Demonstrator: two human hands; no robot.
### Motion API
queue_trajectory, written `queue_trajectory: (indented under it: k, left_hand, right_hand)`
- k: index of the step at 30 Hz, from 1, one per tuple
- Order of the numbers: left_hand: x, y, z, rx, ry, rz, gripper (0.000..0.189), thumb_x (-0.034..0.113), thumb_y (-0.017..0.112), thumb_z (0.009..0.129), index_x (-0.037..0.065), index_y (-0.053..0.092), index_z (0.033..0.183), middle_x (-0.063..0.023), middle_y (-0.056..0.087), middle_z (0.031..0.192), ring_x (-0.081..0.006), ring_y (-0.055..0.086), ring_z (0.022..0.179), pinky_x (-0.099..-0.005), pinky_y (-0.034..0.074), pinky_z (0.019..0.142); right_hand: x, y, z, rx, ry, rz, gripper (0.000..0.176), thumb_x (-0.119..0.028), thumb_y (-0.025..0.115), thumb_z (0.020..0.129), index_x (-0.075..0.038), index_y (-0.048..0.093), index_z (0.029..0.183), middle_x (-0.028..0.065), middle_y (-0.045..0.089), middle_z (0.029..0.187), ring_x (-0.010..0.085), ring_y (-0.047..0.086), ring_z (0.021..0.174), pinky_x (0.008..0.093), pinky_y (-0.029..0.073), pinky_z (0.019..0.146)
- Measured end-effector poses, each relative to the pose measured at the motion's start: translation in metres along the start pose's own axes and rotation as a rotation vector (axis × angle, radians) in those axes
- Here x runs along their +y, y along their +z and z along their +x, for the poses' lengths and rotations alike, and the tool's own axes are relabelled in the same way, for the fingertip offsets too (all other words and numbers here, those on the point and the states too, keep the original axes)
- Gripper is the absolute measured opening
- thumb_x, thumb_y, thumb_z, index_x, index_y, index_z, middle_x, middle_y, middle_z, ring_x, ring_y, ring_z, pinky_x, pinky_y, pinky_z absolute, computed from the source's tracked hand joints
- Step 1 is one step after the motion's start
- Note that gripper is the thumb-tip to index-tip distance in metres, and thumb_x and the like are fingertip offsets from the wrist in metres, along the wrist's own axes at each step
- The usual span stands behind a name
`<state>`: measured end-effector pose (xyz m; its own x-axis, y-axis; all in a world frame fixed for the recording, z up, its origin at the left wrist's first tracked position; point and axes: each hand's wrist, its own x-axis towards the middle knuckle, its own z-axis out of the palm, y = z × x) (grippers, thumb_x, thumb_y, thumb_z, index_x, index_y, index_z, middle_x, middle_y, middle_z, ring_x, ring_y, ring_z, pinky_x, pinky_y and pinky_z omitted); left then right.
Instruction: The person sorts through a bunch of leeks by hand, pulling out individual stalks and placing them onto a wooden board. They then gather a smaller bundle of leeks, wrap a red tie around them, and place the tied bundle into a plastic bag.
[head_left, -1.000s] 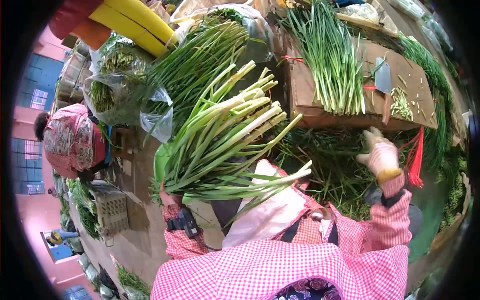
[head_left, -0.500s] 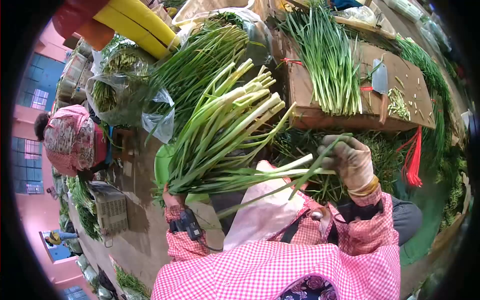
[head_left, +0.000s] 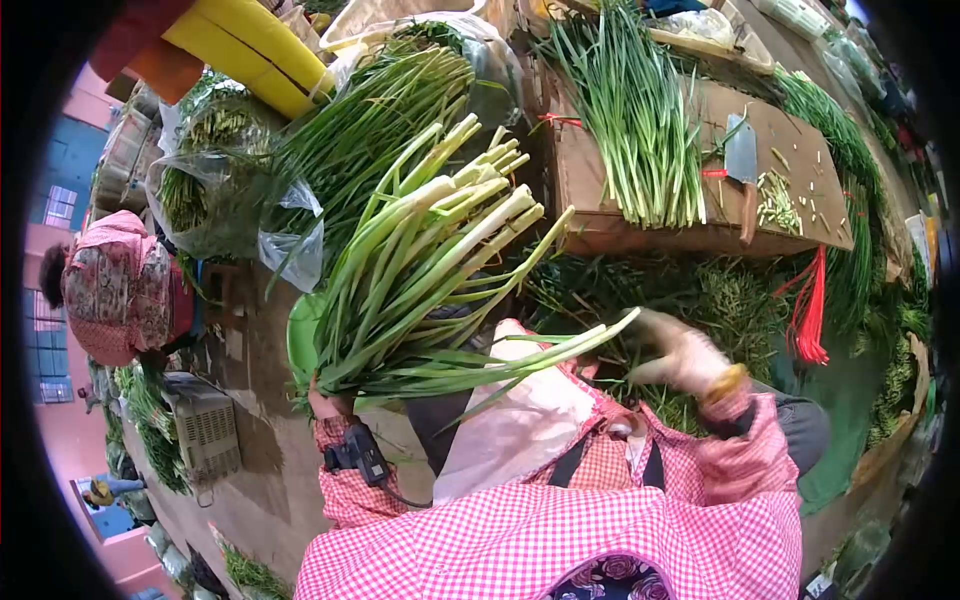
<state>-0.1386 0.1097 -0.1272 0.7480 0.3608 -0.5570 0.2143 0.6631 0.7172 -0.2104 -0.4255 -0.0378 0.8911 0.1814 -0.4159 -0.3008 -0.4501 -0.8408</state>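
My left hand point(head_left: 328, 403) grips the leafy end of a big bunch of green onions point(head_left: 420, 270), their pale stalk ends fanning up and to the right. My gloved right hand point(head_left: 680, 355), blurred, touches the tip of the lowest stalk point(head_left: 560, 348) sticking out of the bunch. Whether it grips that stalk is unclear. Both sleeves are pink checked cloth, and a small black device point(head_left: 358, 455) is strapped at my left wrist.
A wooden chopping block point(head_left: 800, 170) holds more green onions point(head_left: 630, 110), a cleaver point(head_left: 742, 165) and cut ends. Red ties point(head_left: 808, 310) hang off its edge. Bagged greens point(head_left: 230, 190) lie at left. Another person in a floral top point(head_left: 115, 285) crouches at far left.
My right hand came from near the red ties over to the bunch, took the lowest stalk, and now sits lower and blurred. The bunch has shifted slightly left.
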Motion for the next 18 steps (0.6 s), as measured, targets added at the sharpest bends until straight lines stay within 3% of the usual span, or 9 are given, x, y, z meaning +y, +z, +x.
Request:
queue_trajectory:
  k: [2,4,6,8,12,13,14,16,18]
  left_hand:
    - [-0.002,-0.029,0.014,-0.169,0.146,0.365,0.042,0.031,0.037,0.088,0.003,0.05,0.118,-0.0178,0.05,0.12,-0.0364,0.046,0.11,-0.0524,0.033,0.097]
    - [0.003,-0.045,0.029,-0.341,0.316,0.727,0.041,0.03,0.038,0.088,0.004,0.051,0.117,-0.0175,0.051,0.119,-0.0356,0.048,0.109,-0.0512,0.035,0.096]
    - [0.021,-0.033,0.022,-0.289,0.292,0.582,0.039,0.028,0.039,0.087,0.004,0.052,0.115,-0.017,0.053,0.116,-0.0347,0.05,0.106,-0.0499,0.037,0.094]
    - [0.03,-0.01,0.007,-0.079,0.039,-0.075,0.036,0.027,0.041,0.087,0.003,0.054,0.111,-0.0162,0.056,0.112,-0.0336,0.052,0.103,-0.0487,0.04,0.092]
    - [0.044,0.004,0.005,-0.104,0.104,-0.158,0.029,0.027,0.044,0.087,0.003,0.057,0.098,-0.013,0.061,0.097,-0.0301,0.057,0.092,-0.0458,0.046,0.084]
    - [0.039,-0.002,0.008,-0.163,0.334,0.162,0.028,0.027,0.045,0.087,0.003,0.058,0.096,-0.0124,0.061,0.096,-0.0286,0.057,0.091,-0.0446,0.046,0.083]
    - [0.038,0.001,0.007,-0.105,0.329,0.118,0.028,0.026,0.045,0.087,0.003,0.057,0.097,-0.0122,0.061,0.096,-0.0281,0.057,0.091,-0.0443,0.046,0.083]
    - [0.042,0.013,0.01,-0.008,0.313,0.045,0.028,0.026,0.044,0.087,0.003,0.056,0.097,-0.0118,0.06,0.097,-0.0272,0.057,0.091,-0.0437,0.046,0.083]
    - [0.041,0.011,0.007,-0.102,0.358,0.121,0.027,0.024,0.042,0.088,0.002,0.056,0.098,-0.0115,0.059,0.099,-0.0259,0.057,0.091,-0.0424,0.047,0.084]
  right_hand:
    - [-0.056,0.041,0.012,-0.27,0.129,0.72,0.08,-0.004,0.071,0.06,-0.002,0.035,0.132,0.0086,0.056,0.111,0.0142,0.055,0.09,0.0262,0.045,0.076]
    - [-0.101,0.058,0.021,-0.209,0.024,0.988,0.081,-0.003,0.072,0.061,-0.002,0.034,0.132,0.0055,0.059,0.099,0.0092,0.055,0.076,0.02,0.044,0.061]
    - [-0.097,0.057,0.028,-0.326,-0.05,0.785,0.057,-0.008,0.07,0.068,-0.001,0.049,0.121,0.0062,0.063,0.085,0.0049,0.056,0.065,0.0183,0.043,0.052]
    - [-0.093,0.043,0.012,-0.251,0.057,0.603,0.039,-0.01,0.065,0.075,0.0,0.056,0.112,0.0068,0.063,0.079,0.007,0.057,0.061,0.0185,0.043,0.05]
    - [-0.033,-0.031,-0.023,0.332,-0.138,0.834,0.027,-0.013,0.059,0.074,-0.001,0.062,0.098,0.0056,0.064,0.077,0.0101,0.057,0.063,0.021,0.045,0.054]
    - [-0.019,-0.051,-0.024,0.332,-0.031,0.504,0.032,-0.016,0.061,0.072,-0.001,0.061,0.1,0.0073,0.064,0.08,0.0143,0.059,0.068,0.0248,0.047,0.06]
    - [-0.023,-0.061,-0.022,0.33,0.069,0.175,0.037,-0.019,0.064,0.07,-0.001,0.059,0.101,0.009,0.064,0.083,0.0185,0.06,0.073,0.0287,0.048,0.066]
    - [-0.027,-0.047,-0.019,0.508,-0.14,-1.279,0.04,-0.021,0.067,0.067,-0.003,0.059,0.101,0.0134,0.062,0.096,0.0269,0.059,0.089,0.0343,0.046,0.079]
    - [-0.063,-0.029,-0.002,0.419,-0.353,-0.625,0.041,-0.02,0.067,0.067,-0.007,0.058,0.104,0.0129,0.056,0.113,0.0294,0.054,0.101,0.0382,0.044,0.085]
